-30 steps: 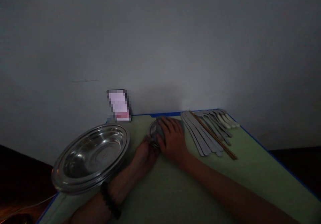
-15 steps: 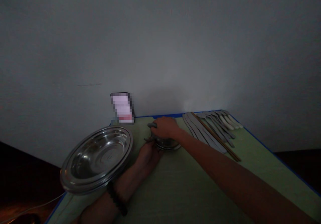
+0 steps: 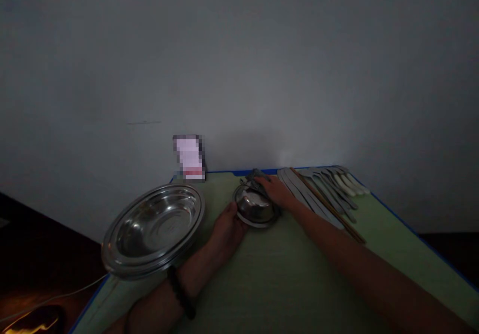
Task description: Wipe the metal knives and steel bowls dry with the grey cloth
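Note:
A small shiny metal bowl is tilted over the table with its rounded outside facing up toward me. My left hand grips its rim from the lower left, thumb on the near side. Against the far upper side of the bowl my right hand presses a crumpled grey cloth, its fingers closed on it. Left of my hands stand large metal basins, nested in one another.
Knives, wooden chopsticks, forks and white-handled cutlery lie in a row at the right. A phone with a blurred screen leans on the wall. The green table has blue edging.
My right hand has slid with the cloth toward the right, exposing more of the bowl's outside. My left hand still holds the rim. The whole view has shifted slightly.

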Available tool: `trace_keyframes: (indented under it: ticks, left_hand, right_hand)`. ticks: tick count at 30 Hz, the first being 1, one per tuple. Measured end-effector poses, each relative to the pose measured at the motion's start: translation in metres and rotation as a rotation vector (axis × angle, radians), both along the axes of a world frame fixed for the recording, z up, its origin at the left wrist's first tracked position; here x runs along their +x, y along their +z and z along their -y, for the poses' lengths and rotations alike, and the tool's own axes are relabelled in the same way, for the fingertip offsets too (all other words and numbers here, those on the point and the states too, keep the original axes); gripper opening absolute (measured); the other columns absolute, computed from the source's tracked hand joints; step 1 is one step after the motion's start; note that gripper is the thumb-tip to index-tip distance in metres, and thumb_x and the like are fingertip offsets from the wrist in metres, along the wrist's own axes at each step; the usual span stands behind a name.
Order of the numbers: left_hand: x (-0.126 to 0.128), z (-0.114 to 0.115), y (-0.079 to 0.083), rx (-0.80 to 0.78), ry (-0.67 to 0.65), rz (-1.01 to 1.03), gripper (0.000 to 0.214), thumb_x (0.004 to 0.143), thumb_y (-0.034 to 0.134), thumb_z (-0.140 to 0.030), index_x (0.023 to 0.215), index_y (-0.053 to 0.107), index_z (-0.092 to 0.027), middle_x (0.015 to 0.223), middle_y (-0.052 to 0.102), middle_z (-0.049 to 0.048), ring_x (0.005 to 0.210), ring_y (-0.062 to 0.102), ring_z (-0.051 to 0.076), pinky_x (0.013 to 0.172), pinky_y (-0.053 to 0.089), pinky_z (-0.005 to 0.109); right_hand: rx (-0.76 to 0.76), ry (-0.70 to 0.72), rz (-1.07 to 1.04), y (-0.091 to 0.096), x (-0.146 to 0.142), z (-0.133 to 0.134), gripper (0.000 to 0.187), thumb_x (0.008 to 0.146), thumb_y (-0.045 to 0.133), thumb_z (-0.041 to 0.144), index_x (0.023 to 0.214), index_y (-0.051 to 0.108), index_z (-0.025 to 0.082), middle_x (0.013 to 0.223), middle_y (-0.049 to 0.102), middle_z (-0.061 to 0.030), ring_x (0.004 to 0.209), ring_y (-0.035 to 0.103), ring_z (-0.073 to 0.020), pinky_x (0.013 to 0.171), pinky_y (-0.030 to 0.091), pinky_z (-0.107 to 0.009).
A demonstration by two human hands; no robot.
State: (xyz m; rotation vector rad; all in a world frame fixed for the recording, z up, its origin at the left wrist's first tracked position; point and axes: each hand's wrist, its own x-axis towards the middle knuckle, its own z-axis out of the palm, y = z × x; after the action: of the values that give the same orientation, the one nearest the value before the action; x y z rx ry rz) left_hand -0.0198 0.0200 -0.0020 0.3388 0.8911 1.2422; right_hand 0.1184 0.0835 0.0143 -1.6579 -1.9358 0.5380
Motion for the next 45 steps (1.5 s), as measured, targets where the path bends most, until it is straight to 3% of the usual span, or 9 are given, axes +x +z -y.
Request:
trace_keyframes:
  ticks: [5,8,10,15,21,30,34,40,45]
  left_hand:
    - [0.0,0.001,-0.003,0.082,-0.033,0.045,0.029,0.093,0.035,-0.015,0.105,0.061,-0.011,0.098,0.071,0.0123,0.103,0.063,0.021,0.095,0.047,0.038]
    - [0.001,0.002,-0.005,0.106,-0.04,0.045,0.028,0.093,0.036,-0.013,0.099,0.063,-0.011,0.091,0.072,0.0099,0.096,0.065,0.02,0.093,0.048,0.036]
    - [0.002,0.002,-0.004,0.096,-0.035,0.042,0.028,0.091,0.037,-0.008,0.098,0.064,-0.011,0.086,0.072,0.0082,0.09,0.066,0.018,0.091,0.049,0.035]
    - [0.002,-0.001,0.0,0.055,-0.012,0.023,0.033,0.09,0.034,-0.003,0.109,0.06,-0.011,0.09,0.072,0.0084,0.086,0.068,0.017,0.088,0.051,0.034]
    - [-0.002,0.0,0.002,-0.015,-0.029,0.017,0.033,0.094,0.033,-0.015,0.117,0.056,-0.012,0.105,0.07,0.013,0.099,0.065,0.021,0.091,0.05,0.036]
    - [-0.002,-0.001,-0.003,0.059,-0.049,0.095,0.035,0.093,0.038,-0.02,0.122,0.054,-0.01,0.109,0.068,0.0138,0.112,0.058,0.023,0.101,0.041,0.038]
    - [-0.003,0.001,-0.003,0.145,-0.054,0.099,0.033,0.092,0.043,-0.024,0.118,0.058,-0.011,0.109,0.069,0.0123,0.114,0.056,0.022,0.102,0.04,0.036]
    - [0.001,0.007,0.003,0.235,-0.07,0.026,0.026,0.092,0.045,-0.025,0.106,0.064,-0.014,0.107,0.069,0.0089,0.111,0.057,0.021,0.1,0.04,0.033]
    - [-0.003,0.009,0.01,0.143,-0.175,0.12,0.033,0.092,0.041,-0.039,0.107,0.063,-0.018,0.103,0.07,0.0084,0.103,0.061,0.021,0.098,0.041,0.036]
  right_hand:
    - [0.124,-0.099,0.005,-0.003,-0.01,0.032,0.043,0.091,0.031,0.038,0.11,0.058,0.011,0.109,0.065,-0.0143,0.099,0.06,-0.0236,0.086,0.042,-0.033]
    - [0.3,-0.061,0.167,0.003,-0.023,0.049,0.048,0.089,0.036,0.04,0.123,0.05,0.009,0.124,0.056,-0.0159,0.114,0.05,-0.0269,0.097,0.035,-0.039]
    - [0.331,-0.015,0.263,0.008,-0.03,0.054,0.048,0.087,0.039,0.042,0.123,0.051,0.012,0.126,0.054,-0.0148,0.115,0.047,-0.0282,0.098,0.032,-0.043]
    - [0.183,0.089,0.324,0.016,-0.035,0.03,0.041,0.086,0.036,0.042,0.108,0.058,0.015,0.113,0.061,-0.014,0.106,0.053,-0.0298,0.088,0.04,-0.045]
    - [-0.033,0.063,0.13,0.014,-0.023,-0.008,0.041,0.086,0.037,0.045,0.099,0.063,0.017,0.108,0.066,-0.0141,0.099,0.06,-0.0272,0.084,0.042,-0.037]
    - [-0.017,-0.095,-0.152,-0.001,-0.003,0.016,0.041,0.093,0.028,0.038,0.105,0.061,0.016,0.109,0.066,-0.0099,0.101,0.061,-0.0193,0.086,0.042,-0.028]
    - [-0.042,-0.069,-0.278,0.016,0.006,0.017,0.038,0.09,0.037,0.041,0.103,0.062,0.015,0.107,0.067,-0.01,0.101,0.061,-0.0205,0.086,0.042,-0.029]
    - [-0.027,0.122,-0.19,0.056,0.035,0.029,0.035,0.085,0.049,0.046,0.09,0.065,0.016,0.089,0.07,-0.0073,0.083,0.063,-0.0204,0.071,0.046,-0.028]
    - [0.246,0.28,-0.104,0.084,0.038,0.047,0.027,0.085,0.051,0.042,0.09,0.063,0.018,0.085,0.067,-0.0017,0.078,0.06,-0.0157,0.072,0.043,-0.025]
